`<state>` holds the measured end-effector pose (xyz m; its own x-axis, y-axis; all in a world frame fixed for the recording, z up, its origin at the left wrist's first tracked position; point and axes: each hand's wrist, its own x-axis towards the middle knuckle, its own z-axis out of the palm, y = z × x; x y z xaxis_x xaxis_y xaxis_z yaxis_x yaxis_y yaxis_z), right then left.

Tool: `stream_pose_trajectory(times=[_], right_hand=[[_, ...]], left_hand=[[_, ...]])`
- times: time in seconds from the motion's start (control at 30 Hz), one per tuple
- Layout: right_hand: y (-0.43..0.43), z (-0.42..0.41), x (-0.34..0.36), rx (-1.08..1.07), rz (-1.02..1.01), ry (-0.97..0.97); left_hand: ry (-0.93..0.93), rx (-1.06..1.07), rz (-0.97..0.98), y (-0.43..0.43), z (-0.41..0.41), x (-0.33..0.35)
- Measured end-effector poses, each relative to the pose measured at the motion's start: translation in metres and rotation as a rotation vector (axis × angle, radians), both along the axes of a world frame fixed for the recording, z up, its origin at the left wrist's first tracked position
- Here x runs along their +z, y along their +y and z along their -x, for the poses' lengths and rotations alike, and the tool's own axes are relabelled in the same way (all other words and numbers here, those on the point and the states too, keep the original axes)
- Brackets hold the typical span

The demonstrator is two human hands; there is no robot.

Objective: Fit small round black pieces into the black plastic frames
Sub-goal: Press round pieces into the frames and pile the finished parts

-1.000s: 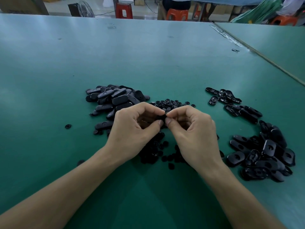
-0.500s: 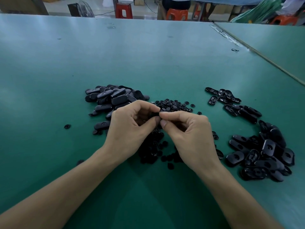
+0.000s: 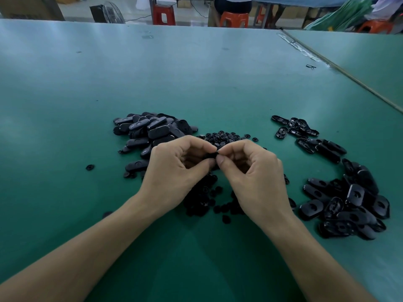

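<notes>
Green table (image 3: 196,79) under black frame piles (image 3: 150,129); orange stools (image 3: 234,18) beyond.

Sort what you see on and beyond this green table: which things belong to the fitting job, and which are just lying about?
Job in hand:
left hand and right hand, both pinching one black part; left frame pile; right frame pile; round pieces.

Lying about:
fan; red stool; orange stool; small black scrap far across the table.

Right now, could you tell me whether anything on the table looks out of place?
One small round piece lies alone on the green table, left of the frame pile, apart from the other round pieces.
</notes>
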<state>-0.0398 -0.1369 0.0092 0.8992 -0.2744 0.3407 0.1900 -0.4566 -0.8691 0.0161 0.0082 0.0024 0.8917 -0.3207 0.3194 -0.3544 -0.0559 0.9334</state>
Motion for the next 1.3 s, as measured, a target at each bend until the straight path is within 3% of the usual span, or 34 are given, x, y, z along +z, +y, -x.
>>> stream_pose_trajectory(times=[0.17, 0.83, 1.3], right_hand=[[0.0004, 0.0, 0.001, -0.006, 0.095, -0.013], [-0.0005, -0.0004, 0.0018, -0.025, 0.046, -0.005], [-0.0046, -0.0034, 0.0004, -0.021, 0.009, 0.031]], left_hand=[[0.003, -0.011, 0.002, 0.0008, -0.0003, 0.0018], [-0.06, 0.012, -0.037, -0.0001, 0.0014, 0.0022], [-0.228, 0.058, -0.125, -0.0008, 0.0006, -0.0035]])
